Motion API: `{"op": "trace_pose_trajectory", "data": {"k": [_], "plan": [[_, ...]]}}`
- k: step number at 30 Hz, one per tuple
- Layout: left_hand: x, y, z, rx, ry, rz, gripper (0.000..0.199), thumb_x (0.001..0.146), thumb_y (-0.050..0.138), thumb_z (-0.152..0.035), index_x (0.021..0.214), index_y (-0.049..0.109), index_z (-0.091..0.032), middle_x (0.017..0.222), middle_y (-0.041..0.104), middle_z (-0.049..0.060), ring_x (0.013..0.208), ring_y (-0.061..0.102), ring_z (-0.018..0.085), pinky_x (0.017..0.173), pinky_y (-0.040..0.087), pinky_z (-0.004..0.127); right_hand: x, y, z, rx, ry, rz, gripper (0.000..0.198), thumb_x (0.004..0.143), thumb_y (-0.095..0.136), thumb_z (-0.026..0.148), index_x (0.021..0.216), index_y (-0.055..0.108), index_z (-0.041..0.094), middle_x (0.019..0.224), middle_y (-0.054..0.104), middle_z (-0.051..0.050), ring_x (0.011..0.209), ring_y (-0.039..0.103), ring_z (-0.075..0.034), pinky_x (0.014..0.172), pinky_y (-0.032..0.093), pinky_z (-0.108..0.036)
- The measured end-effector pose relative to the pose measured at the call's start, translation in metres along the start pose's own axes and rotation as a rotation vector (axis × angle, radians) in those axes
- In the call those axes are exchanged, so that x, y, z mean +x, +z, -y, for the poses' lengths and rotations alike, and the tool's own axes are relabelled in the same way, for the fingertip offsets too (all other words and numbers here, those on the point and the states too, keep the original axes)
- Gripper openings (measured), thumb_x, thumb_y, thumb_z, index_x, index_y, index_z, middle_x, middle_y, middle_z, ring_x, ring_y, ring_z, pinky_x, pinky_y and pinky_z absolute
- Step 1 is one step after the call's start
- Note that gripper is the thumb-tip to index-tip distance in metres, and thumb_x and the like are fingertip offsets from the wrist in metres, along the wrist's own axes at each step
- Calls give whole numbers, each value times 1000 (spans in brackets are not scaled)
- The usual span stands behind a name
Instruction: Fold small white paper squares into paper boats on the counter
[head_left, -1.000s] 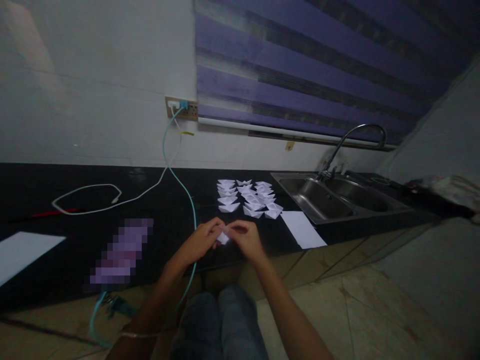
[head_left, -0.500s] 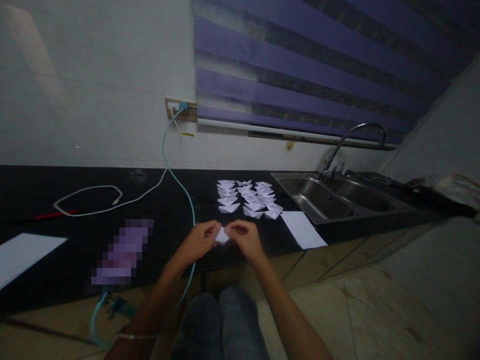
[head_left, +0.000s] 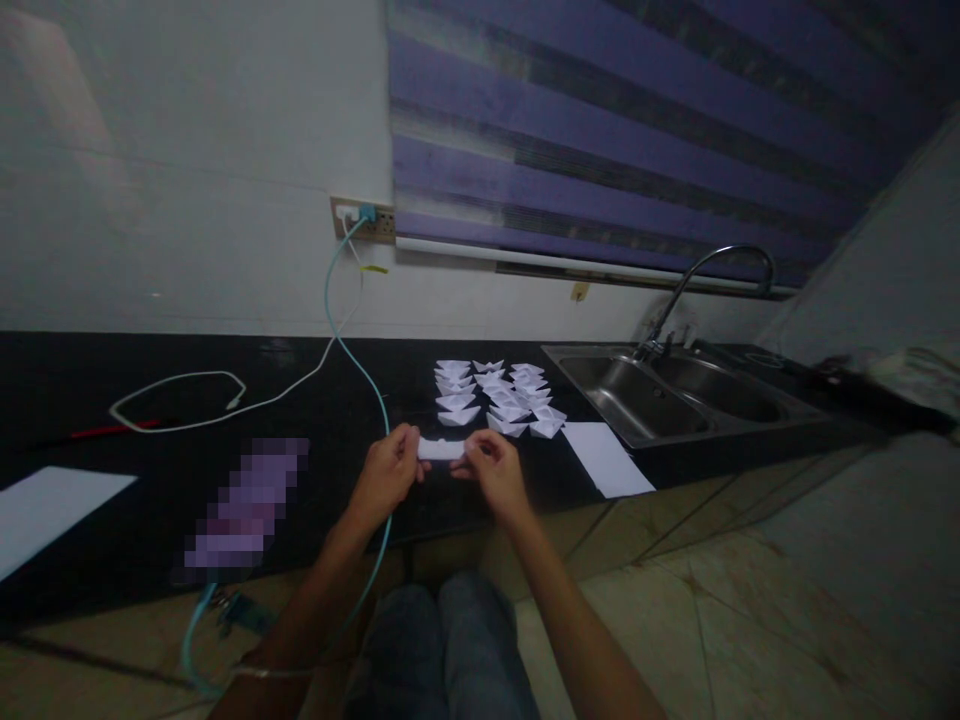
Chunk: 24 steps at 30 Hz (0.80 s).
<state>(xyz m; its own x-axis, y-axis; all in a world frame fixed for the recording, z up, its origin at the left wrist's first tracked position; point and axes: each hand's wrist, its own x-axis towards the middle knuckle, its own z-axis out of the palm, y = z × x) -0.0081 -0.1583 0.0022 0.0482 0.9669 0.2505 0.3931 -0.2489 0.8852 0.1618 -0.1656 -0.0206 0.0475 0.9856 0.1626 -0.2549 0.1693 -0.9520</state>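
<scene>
Between my two hands a small folded white paper (head_left: 441, 450) is held stretched sideways, over the front of the black counter. My left hand (head_left: 390, 467) pinches its left end and my right hand (head_left: 491, 468) pinches its right end, with fingers covering both ends. Just beyond, several white paper boats (head_left: 495, 395) stand in close columns on the counter. To the right of my right hand, a few flat white sheets of paper (head_left: 607, 460) lie near the front edge.
A double steel sink (head_left: 652, 425) with a curved faucet (head_left: 701, 258) is at the right. At the left lie white paper (head_left: 56, 510), a blurred-out purple object (head_left: 251, 500) and a white cable (head_left: 187, 375). A teal cable (head_left: 367, 372) hangs from the wall outlet past my left arm.
My hands have moved apart and slightly up. The paper between them went from a small compact pointed shape to a wider, flat strip. Everything on the counter stayed put.
</scene>
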Motion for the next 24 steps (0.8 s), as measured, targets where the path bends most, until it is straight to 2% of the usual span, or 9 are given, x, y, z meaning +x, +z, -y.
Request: {"op": "trace_pose_trajectory", "data": {"k": [6,10,14,19,21,24], "plan": [[-1,1,2,28,57,-7,30,91,43,-40,69,49,-21,56,58,-2,53,58,14,49,40,21,-1,3,1,-1,51,115,31,77,71,43,90,52,22,79,63,3,61,66,-12,50,53,-21],[-3,1,1,106,97,31,30,92,42,-39,70,51,-21,62,58,-2,56,56,13,52,40,22,-6,5,3,-191,-8,161,31,73,77,36,96,63,19,73,66,1,60,63,-12,53,49,-20],[-5,-1,3,85,120,51,30,93,41,-39,71,50,-21,60,58,-3,56,56,13,54,40,22,-6,3,3,-246,-57,95,28,76,74,40,89,73,15,76,72,-5,56,63,-14,53,49,-24],[-5,1,3,21,52,64,35,94,39,-45,72,49,-21,56,57,-3,48,51,12,46,35,22,-5,0,2,-237,-85,17,27,75,75,37,87,77,14,76,74,-8,58,66,-17,56,50,-26],[-5,2,4,-41,56,91,32,93,43,-47,78,50,-20,62,59,-2,53,55,12,49,39,21,-6,0,3,-244,-89,-8,26,75,76,36,88,77,14,76,75,-8,59,66,-17,56,49,-26],[-5,2,6,-139,115,155,24,89,52,-44,91,52,-20,82,64,1,72,63,14,62,47,23,-7,-1,6,-211,-84,-23,27,73,77,35,90,76,14,81,75,-8,62,67,-17,59,51,-27]]}}
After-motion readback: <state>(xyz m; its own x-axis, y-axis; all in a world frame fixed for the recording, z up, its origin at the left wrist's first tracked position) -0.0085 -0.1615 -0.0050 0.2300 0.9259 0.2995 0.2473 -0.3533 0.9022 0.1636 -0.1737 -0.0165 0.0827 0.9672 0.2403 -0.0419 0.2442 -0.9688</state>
